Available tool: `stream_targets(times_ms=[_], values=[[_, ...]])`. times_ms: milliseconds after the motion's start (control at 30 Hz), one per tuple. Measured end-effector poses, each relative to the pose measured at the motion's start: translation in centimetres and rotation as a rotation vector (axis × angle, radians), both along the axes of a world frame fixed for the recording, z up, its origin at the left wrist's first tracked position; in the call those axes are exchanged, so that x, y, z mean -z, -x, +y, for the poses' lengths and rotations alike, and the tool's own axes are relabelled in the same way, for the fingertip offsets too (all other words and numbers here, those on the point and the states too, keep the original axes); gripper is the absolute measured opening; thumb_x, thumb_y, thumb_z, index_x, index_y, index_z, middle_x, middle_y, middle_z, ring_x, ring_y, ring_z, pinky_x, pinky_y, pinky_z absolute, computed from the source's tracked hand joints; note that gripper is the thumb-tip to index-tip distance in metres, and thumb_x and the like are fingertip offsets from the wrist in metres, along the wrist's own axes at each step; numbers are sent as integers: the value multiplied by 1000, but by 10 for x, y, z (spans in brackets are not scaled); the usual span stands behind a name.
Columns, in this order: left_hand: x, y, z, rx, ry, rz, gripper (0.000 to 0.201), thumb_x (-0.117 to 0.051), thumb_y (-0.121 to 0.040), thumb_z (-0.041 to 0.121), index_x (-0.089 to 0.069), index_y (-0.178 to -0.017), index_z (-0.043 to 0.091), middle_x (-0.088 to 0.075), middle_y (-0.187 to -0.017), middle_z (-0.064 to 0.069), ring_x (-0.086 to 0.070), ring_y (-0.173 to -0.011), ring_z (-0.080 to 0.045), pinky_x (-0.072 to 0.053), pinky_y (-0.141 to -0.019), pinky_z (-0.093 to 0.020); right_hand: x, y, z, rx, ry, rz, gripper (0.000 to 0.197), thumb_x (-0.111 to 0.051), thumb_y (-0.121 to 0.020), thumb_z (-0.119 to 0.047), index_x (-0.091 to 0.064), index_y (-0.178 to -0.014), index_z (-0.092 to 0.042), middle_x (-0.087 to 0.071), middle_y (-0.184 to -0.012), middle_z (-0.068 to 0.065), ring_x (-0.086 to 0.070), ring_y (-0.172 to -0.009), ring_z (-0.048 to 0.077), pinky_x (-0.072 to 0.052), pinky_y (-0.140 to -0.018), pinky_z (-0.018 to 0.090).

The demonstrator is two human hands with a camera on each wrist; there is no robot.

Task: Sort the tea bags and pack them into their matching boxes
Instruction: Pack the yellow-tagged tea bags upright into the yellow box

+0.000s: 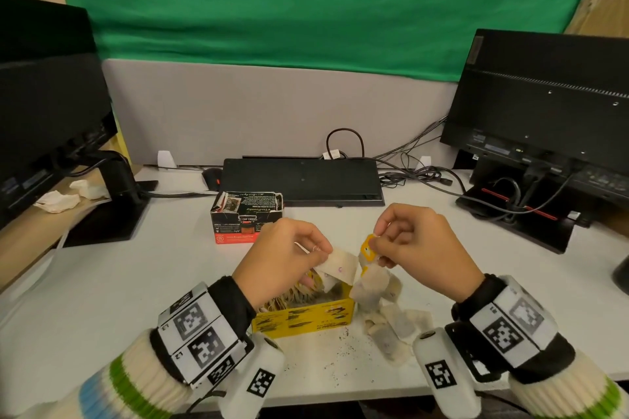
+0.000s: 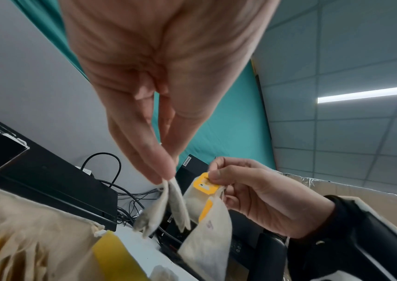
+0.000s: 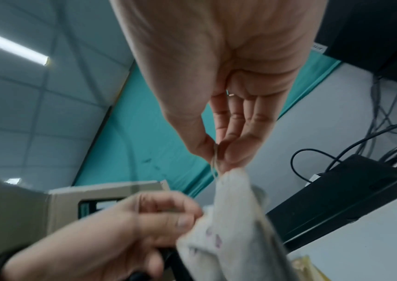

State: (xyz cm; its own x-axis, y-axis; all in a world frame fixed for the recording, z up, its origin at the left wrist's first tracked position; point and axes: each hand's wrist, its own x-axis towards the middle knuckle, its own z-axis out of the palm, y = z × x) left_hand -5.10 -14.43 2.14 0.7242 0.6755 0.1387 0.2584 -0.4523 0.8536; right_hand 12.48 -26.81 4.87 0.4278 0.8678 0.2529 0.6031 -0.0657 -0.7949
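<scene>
My left hand (image 1: 284, 250) pinches a pale paper tea bag (image 1: 338, 268) while my right hand (image 1: 417, 241) pinches a yellow-tagged tea bag (image 1: 369, 279) above the open yellow cardboard box (image 1: 306, 318)

Showing yellow with black print: front box (image 1: 303, 319). Showing black with a red base band: rear box (image 1: 245, 218). Carrying a yellow tag (image 1: 367, 248): off-white tea bag (image 1: 371, 289). Hanging behind: green cloth (image 1: 306, 3). Lying white, speckled dark: desk (image 1: 136, 282).

Even, soft overhead light fills the desk (image 1: 102, 282), throwing only faint shadows. A ceiling strip light (image 2: 368, 93) glares white in both wrist views. The head view is sharp at centre, its edges bowed by the wide lens. The right wrist view is smeared with motion blur; the left hand (image 3: 125, 228) is soft.
</scene>
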Motion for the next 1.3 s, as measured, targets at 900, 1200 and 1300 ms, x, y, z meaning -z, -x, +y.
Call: stream_targets(times_ms=[900, 1200, 1300], values=[[-11, 0, -2, -25, 371, -210, 12, -67, -89, 10, -77, -92, 3, -74, -89, -20, -71, -70, -14, -60, -61, -25, 7, 25, -1, -101, -246, -4, 7, -73, -82, -20, -68, -79, -18, -68, -68, 1, -64, -66, 12, -55, -64, 33], [-14, 1, -1, -74, 440, -282, 14, -66, -89, 10, -76, -95, 1, -75, -92, -16, -73, -79, -18, -58, -64, -23, 31, 66, -3, 29, -113, -808, 49, -69, -66, -60, -40, -89, -27, -48, -88, -10, -39, -69, 5, -34, -42, 17], [-13, 0, -3, -79, 461, -297, 13, -66, -89, 9, -76, -94, 2, -76, -85, -11, -73, -74, -16, -59, -63, -23, 35, 64, -3, 52, -150, -861, 42, -79, -68, -37, -45, -87, -22, -52, -85, -5, -50, -64, 10, -33, -39, 16]])
